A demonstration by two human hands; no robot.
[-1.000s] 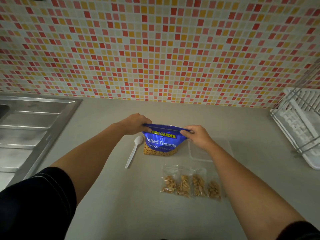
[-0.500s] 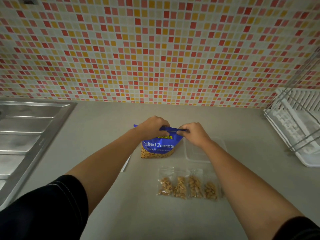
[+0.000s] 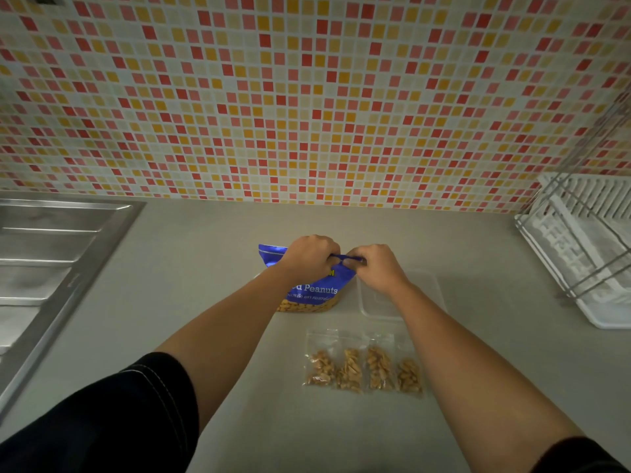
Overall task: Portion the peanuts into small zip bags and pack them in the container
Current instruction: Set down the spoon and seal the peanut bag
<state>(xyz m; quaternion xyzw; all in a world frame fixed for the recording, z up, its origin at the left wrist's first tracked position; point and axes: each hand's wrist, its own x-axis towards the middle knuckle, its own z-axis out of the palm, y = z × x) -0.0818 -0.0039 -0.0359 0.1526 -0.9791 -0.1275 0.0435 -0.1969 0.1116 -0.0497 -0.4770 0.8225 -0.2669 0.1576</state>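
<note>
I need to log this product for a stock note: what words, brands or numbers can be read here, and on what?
"ed Peanuts": white print on the blue peanut bag; the start of the first word is covered.
Small white line below it on the bag: too small to read.
Yellow strip above it: mostly hidden by the left hand; unreadable.
Small zip bags and container: no text visible.
</note>
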